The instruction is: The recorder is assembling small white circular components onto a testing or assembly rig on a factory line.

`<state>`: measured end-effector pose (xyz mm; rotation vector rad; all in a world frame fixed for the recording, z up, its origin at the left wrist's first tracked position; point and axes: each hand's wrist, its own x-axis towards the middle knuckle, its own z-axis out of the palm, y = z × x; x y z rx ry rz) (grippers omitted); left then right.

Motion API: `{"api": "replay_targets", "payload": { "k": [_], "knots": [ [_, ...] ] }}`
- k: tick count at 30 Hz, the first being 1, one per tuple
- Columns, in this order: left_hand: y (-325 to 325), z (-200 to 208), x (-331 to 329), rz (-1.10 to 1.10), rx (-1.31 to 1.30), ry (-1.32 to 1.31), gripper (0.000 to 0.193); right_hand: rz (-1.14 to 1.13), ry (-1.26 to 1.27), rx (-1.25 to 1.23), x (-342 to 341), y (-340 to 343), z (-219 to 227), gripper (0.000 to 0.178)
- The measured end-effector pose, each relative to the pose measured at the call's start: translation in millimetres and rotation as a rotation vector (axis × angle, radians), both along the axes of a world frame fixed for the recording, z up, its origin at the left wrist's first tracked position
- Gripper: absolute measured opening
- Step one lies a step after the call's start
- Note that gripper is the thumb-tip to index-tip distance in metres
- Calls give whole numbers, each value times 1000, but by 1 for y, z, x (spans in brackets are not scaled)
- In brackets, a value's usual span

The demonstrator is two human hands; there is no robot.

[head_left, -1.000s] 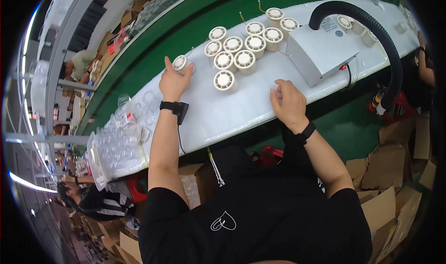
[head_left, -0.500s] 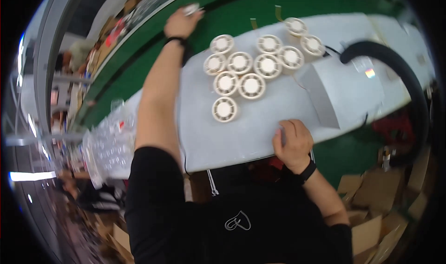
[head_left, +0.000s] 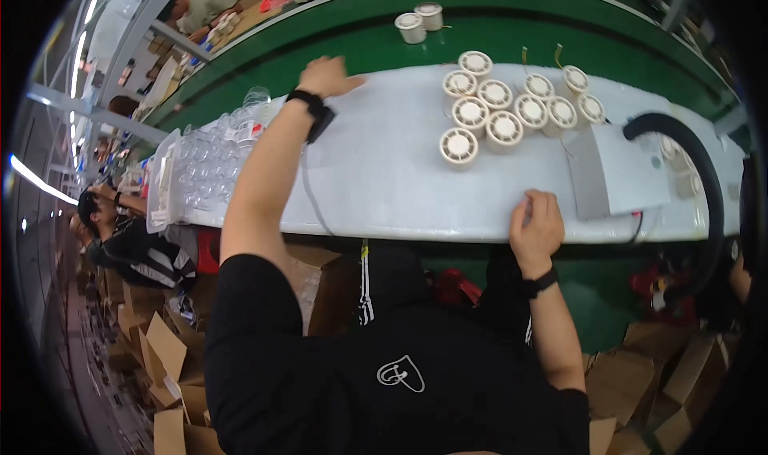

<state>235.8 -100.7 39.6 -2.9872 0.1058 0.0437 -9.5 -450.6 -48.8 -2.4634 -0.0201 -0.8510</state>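
My left hand [head_left: 326, 77] reaches over the far left edge of the white-covered table [head_left: 376, 183]. Its fingers are spread and hold nothing. Beyond it, two white cylindrical parts [head_left: 411, 29] stand on the green conveyor belt [head_left: 336, 31]. My right hand [head_left: 538, 227] rests near the table's front edge, thumb and fingers curled together. Something small and greyish may lie between them, too unclear to name. Several round cream-white parts with slotted tops [head_left: 504, 128] are grouped at the middle right, some with thin strips or wires sticking up.
Clear plastic cups or domes [head_left: 210, 159] fill a tray at the left. A grey-white box [head_left: 612, 175] and a thick black curved hose [head_left: 712, 159] occupy the right. Open cardboard boxes [head_left: 188, 359] lie below. Other people [head_left: 132, 239] work at the left and beyond the belt.
My left hand has let go of a white part over the belt and drawn back toward the table. My right hand stays near the front edge. The view has shifted.
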Motion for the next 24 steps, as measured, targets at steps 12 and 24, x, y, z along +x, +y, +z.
{"api": "replay_targets", "payload": {
  "k": [12, 24],
  "knots": [
    [5, -12, -107, -252, -460, -341, 21, 72, 174, 328, 40, 7, 17, 36],
    [-100, -78, -224, -208, -1244, -442, 59, 13, 72, 263, 51, 31, 27, 66]
  ]
}}
